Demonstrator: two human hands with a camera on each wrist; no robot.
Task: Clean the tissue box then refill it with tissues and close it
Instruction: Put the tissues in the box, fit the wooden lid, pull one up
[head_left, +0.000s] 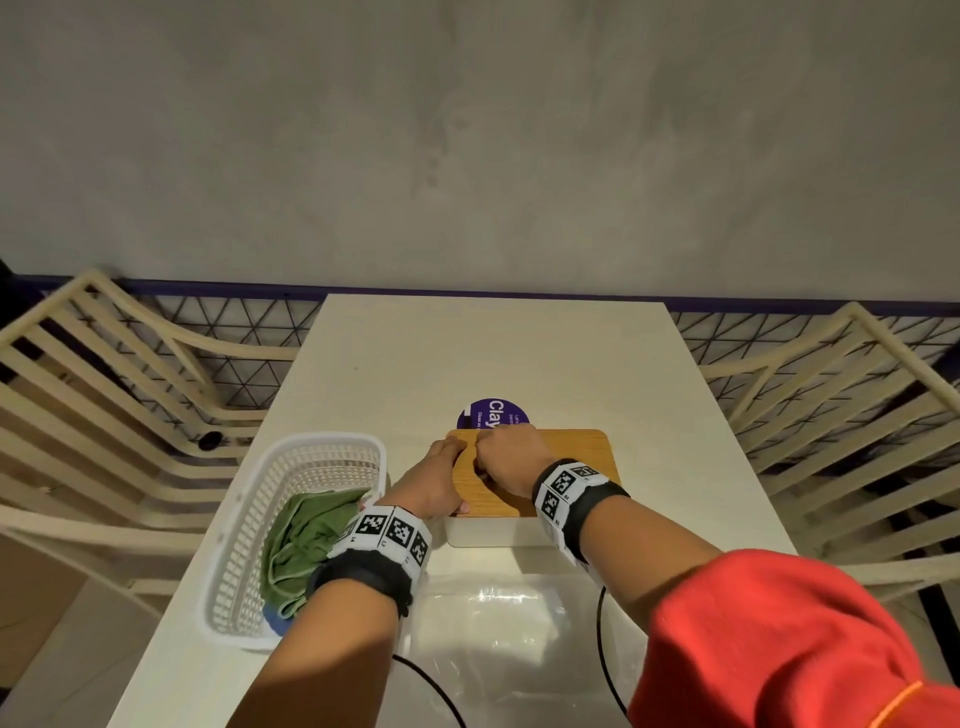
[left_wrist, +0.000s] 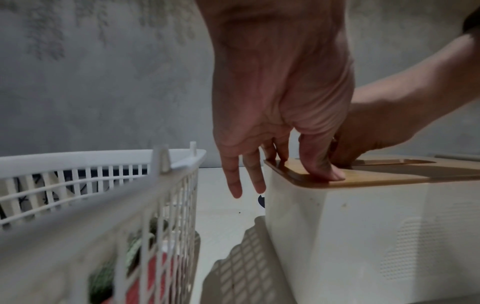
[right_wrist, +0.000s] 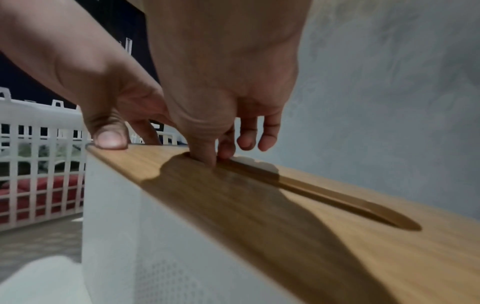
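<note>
On the left of the table (head_left: 519, 353) stood a white basket (head_left: 291, 457) with a green cloth (head_left: 306, 540) inside it. The basket sat just beside the tissue box (head_left: 488, 532), with only a thin gap between them.

The left hand (head_left: 434, 480) lay over the left end of the wooden lid (head_left: 576, 452). Its fingers were mostly straight. The thumb (left_wrist: 320, 164) pressed down on top of the lid, and the other fingers hung over the left edge. It did not grip anything.

The right hand (head_left: 506, 457) was near the middle of the lid. Its thumb (right_wrist: 205, 154) and first finger poked into the long slot (right_wrist: 324, 195). I could not tell if they had hold of anything inside.

No tissue showed at the slot. A clear plastic wrap (head_left: 483, 629) lay on the table in front of the box.

The lid could tip or pop up on one side if the right hand pulled hard. The box could slide left and bump the basket.

There was open table behind the box and to its right. A purple sticker (head_left: 493, 413) lay just behind the box.
</note>
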